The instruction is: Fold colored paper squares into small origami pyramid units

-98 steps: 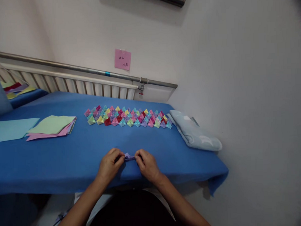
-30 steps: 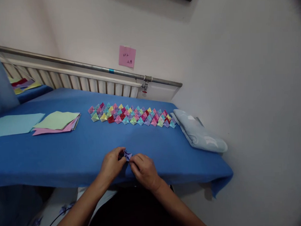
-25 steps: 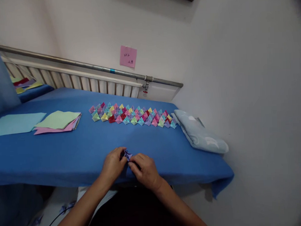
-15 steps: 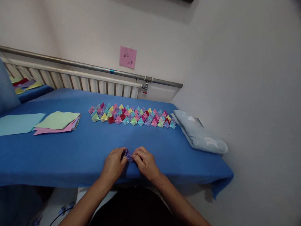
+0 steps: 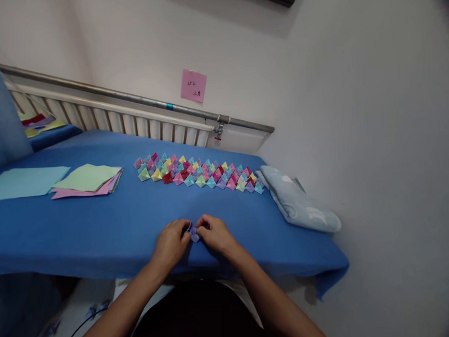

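Between my hands is a small piece of folded purple paper (image 5: 194, 234), held above the near part of the blue-covered table (image 5: 138, 216). My left hand (image 5: 172, 240) pinches its left side between thumb and fingers. My right hand (image 5: 213, 233) is closed on the paper's right side, the thumb and index finger pressed together there. Parts of the folds are hidden behind the fingers. Farther back, several folded paper pieces (image 5: 200, 181) in pink, yellow, green, red, blue and purple stand in close rows.
On the left lie a light blue paper sheet (image 5: 28, 182) and a stack of coloured paper with green on top (image 5: 88, 178). A folded pale blue cloth (image 5: 299, 198) rests at the right end. Behind the table are a radiator (image 5: 127, 123) and a pipe (image 5: 133, 99).
My right hand has shifted its grip on the purple paper, its fingers moving slightly up. The left hand keeps its pinch. The view has shifted a little.
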A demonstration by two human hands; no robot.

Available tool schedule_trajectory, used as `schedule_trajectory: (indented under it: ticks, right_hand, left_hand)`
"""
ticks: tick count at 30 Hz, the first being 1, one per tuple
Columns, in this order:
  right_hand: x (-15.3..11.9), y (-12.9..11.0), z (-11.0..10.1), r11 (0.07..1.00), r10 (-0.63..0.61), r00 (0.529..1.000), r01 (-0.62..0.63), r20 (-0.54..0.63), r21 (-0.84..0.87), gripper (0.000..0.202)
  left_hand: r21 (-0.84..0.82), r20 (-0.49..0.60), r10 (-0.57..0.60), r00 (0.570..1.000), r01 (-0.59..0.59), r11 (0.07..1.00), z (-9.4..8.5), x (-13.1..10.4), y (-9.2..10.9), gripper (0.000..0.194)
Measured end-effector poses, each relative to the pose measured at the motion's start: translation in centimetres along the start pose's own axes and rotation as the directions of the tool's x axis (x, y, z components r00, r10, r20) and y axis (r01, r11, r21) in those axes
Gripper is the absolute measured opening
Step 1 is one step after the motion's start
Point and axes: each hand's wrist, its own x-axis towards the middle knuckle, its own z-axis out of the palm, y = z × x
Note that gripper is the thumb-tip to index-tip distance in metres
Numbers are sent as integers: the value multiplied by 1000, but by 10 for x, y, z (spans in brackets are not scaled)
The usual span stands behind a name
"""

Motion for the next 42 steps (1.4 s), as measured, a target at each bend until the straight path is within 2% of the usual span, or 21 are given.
schedule_trajectory:
  ticks: [5, 7, 15, 20, 25, 35, 42]
  right_hand:
    - [9, -3, -5, 988, 109, 978, -126, 179, 86, 12]
    - [9, -4, -7, 984, 122, 972, -145, 201, 102, 10]
    - [1, -1, -4, 994, 88, 982, -97, 166, 46, 11]
    - [2, 0, 1, 994, -18, 997, 26, 77, -107, 13]
    - [1, 1, 3, 958, -121, 992, 127, 41, -256, 16]
    - [-1, 4, 5, 910, -170, 985, 167, 26, -380, 14]
    - [1, 4, 7, 897, -160, 987, 138, -18, -421, 14]
  left_hand:
    - [-2, 42, -46, 998, 46, 999, -5, 1, 2, 27]
    - [-3, 59, -57, 997, 57, 998, -7, 2, 3, 26]
    - [-8, 97, -76, 992, 77, 997, -10, 2, 4, 25]
    - [3, 121, -85, 989, 85, 996, -12, 2, 6, 25]
    - [17, 149, -98, 984, 97, 995, -12, 7, 4, 26]
    - [200, 235, -80, 969, 33, 979, -14, 20, 3, 21]
    - [256, 243, -86, 966, 22, 967, -16, 23, 8, 23]
